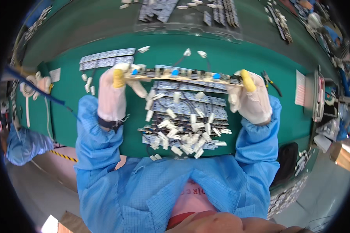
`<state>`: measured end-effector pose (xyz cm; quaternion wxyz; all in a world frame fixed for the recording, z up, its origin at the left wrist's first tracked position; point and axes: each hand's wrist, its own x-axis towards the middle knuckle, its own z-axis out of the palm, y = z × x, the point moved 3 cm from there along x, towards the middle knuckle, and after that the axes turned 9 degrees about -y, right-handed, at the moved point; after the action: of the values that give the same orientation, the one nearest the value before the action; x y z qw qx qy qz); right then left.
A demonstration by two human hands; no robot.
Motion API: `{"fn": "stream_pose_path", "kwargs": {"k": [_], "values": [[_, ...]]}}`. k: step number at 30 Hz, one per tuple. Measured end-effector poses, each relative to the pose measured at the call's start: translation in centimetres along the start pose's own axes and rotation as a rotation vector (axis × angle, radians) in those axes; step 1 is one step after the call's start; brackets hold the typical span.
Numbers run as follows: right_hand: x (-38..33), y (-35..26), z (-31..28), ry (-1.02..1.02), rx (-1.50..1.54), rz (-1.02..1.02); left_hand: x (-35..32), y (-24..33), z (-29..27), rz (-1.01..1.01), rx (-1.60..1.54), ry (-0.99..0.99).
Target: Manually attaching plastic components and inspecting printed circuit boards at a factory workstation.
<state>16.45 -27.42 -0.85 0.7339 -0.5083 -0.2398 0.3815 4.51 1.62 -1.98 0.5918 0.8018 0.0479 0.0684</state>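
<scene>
A long, narrow circuit board point(186, 75) with blue and black components is stretched level between my hands, above the green mat. My left hand point(113, 93), in a white glove with a yellow thumb tip, pinches its left end. At the opposite end, my right hand point(254, 99), gloved the same way, is closed on the board. Two wires with white connectors reach out beyond its far edge. Beneath and nearer to me lies a stack of similar boards point(217, 112), partly hidden under a heap of white connectors point(188, 141) on dark wires.
Two board strips point(107, 59) lie at the far left. A clear plastic tray point(186, 31) with more boards stands at the back. Pliers point(275, 86) rest right of my right hand, near a pinkish sheet point(300, 87). A dark blue cable point(37, 86) crosses at left.
</scene>
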Motion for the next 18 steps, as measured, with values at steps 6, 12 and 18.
{"fn": "stream_pose_path", "kwargs": {"k": [6, 12, 18], "values": [[0.3, -0.5, 0.6, 0.131, -0.149, 0.024, 0.3, 0.5, 1.3, 0.083, -0.382, -0.064], [1.1, -1.2, 2.9, 0.086, -0.333, 0.027, 1.1, -0.1, -0.1, 0.037, -0.570, -0.046], [1.1, -1.7, 1.9, 0.156, -0.413, -0.018, 2.3, -1.6, -13.1, 0.103, 0.380, 0.446]]}}
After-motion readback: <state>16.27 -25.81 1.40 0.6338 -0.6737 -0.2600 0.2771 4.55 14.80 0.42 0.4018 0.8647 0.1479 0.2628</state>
